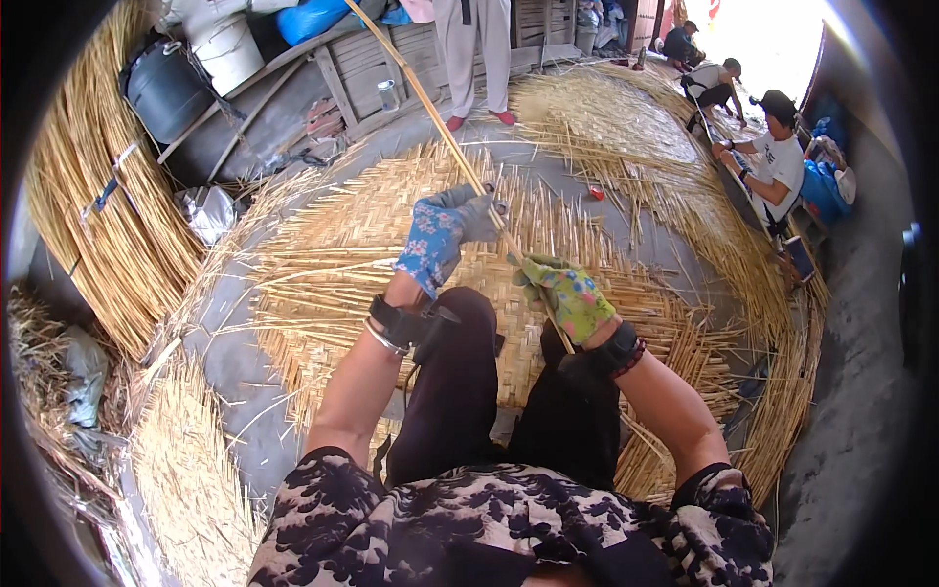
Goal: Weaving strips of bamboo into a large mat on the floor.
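A round black plastic tub (168, 96) is beside a white plastic bucket (228, 54), with a bright blue plastic bag (311, 20) to their right.

Blue floral left glove (428, 245); yellow-green floral right glove (579, 301); golden reed (440, 122).

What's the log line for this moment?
left hand (gloved): gripping long stalk | right hand (gloved): gripping same stalk, farther down | beneath: woven mat, loose ends at edges
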